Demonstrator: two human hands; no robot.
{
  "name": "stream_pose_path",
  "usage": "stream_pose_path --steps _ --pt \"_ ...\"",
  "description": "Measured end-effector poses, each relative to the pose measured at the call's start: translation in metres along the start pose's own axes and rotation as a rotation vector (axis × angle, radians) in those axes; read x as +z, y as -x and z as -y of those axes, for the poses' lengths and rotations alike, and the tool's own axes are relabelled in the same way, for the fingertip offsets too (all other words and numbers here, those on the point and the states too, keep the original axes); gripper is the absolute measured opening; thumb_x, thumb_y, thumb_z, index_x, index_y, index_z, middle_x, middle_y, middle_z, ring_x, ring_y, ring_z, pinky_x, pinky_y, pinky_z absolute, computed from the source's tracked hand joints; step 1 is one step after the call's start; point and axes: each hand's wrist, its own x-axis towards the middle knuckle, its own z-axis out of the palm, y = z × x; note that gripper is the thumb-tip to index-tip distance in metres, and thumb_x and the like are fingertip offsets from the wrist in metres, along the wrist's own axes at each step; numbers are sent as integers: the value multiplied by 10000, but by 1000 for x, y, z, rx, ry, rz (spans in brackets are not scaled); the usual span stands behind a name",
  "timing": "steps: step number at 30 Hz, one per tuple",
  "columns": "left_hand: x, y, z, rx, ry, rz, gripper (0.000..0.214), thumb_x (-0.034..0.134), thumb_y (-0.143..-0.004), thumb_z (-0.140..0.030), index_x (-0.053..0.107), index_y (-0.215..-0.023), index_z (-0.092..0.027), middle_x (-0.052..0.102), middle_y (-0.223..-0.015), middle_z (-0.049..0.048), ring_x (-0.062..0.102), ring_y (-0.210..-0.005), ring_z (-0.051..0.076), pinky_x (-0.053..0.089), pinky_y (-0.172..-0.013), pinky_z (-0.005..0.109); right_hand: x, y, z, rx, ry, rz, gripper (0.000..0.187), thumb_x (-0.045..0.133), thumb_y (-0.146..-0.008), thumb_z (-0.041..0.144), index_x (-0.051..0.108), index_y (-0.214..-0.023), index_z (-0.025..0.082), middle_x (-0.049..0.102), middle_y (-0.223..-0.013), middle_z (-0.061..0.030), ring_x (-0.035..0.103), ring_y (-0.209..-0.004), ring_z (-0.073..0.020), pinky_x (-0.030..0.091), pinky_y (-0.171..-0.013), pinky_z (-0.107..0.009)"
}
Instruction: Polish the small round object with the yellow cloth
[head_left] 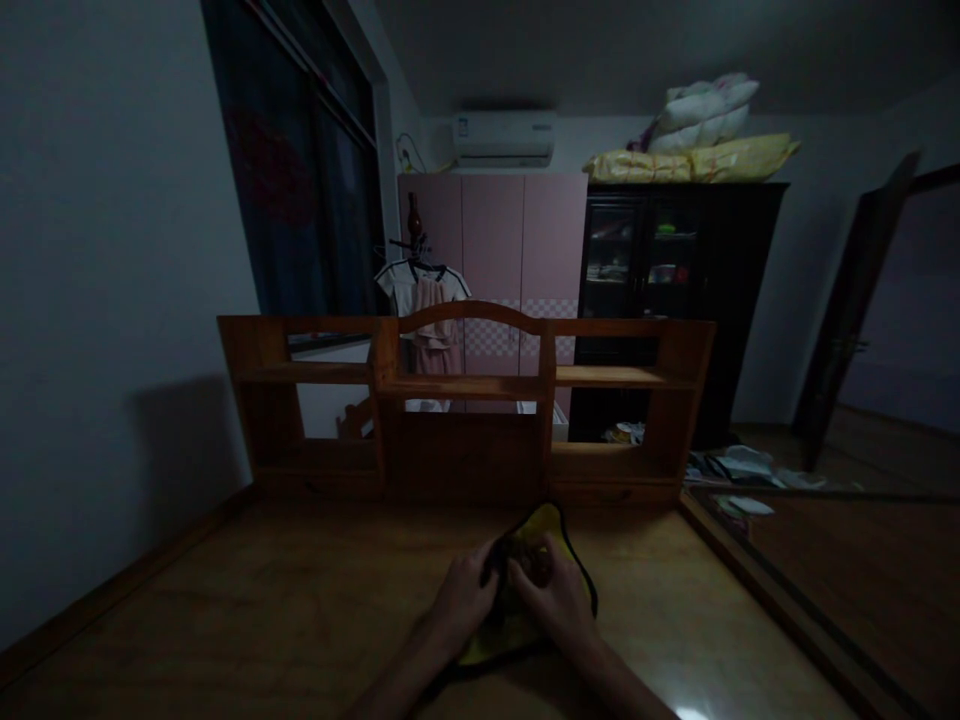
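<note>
A yellow cloth (551, 525) with a dark border lies spread at an angle on the wooden surface (337, 570). Over its middle, both hands come together around a small dark brownish lump (531, 562), too dim to name. My left hand (466, 592) has its fingers curled in at the lump's left side. On the right, my right hand (559, 592) bends its thumb and fingers around the lump. The fingertips are partly lost in shadow, and the hands cover part of the cloth.
A wooden shelf unit (465, 388) with open compartments rises at the surface's far end. A raised wooden edge (765, 600) runs along the right, and a white wall (112, 330) stands left. Beyond are clothes on a rack (431, 300), a pink wardrobe (491, 235) and a dark cabinet (739, 300).
</note>
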Motion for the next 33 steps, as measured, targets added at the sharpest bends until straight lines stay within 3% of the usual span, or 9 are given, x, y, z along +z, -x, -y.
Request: stream_pose_path --steps 3,8,13,16,19,24,33 --pt "-1 -1 3 -30 -62 -35 412 477 -778 -139 619 -1155 -228 697 -1070 41 647 -957 188 479 -844 261 -3 3 6 -46 -7 92 216 582 -792 418 546 -883 225 686 -711 -12 662 -622 -184 475 -540 -232" --pt "-7 1 -2 -42 -106 -52 261 489 -826 -253 689 -988 -216 725 -945 55 670 -857 202 488 -768 255 -5 3 4 -39 -4 100 225 550 -832 437 515 -907 228 672 -713 1 653 -616 -178 458 -527 -229" --pt "7 2 1 -3 77 -87 439 488 -793 -155 560 -1221 -220 663 -1145 45 618 -1030 176 473 -895 266 -7 2 6 -61 57 82 241 562 -832 432 497 -946 230 657 -725 1 642 -615 -178 443 -525 -234" --pt "9 0 3 -46 182 -92 486 495 -763 -120 537 -1242 -190 648 -1175 45 602 -1065 164 476 -919 268 -7 3 9 -78 63 81 244 572 -826 426 491 -950 232 665 -787 -14 656 -683 -190 460 -576 -243" --pt "-1 1 0 -81 99 -71 420 492 -789 -157 578 -1197 -213 672 -1129 36 623 -1025 177 489 -887 268 -4 6 14 -77 76 76 249 568 -823 441 490 -931 230 656 -756 -13 650 -665 -194 452 -568 -247" --pt "-16 8 -4 -1 -100 -36 334 462 -862 -270 596 -1164 -225 694 -1060 60 645 -960 214 477 -851 283 -4 11 21 -90 44 67 243 531 -839 444 493 -932 223 653 -757 -17 633 -633 -179 447 -548 -243" --pt "0 11 0 64 -47 -144 493 469 -783 -89 507 -1254 -226 646 -1164 35 601 -1048 183 457 -930 297 -10 15 16 -181 170 123 367 573 -807 454 504 -1070 208 666 -799 -39 646 -671 -199 466 -585 -257"
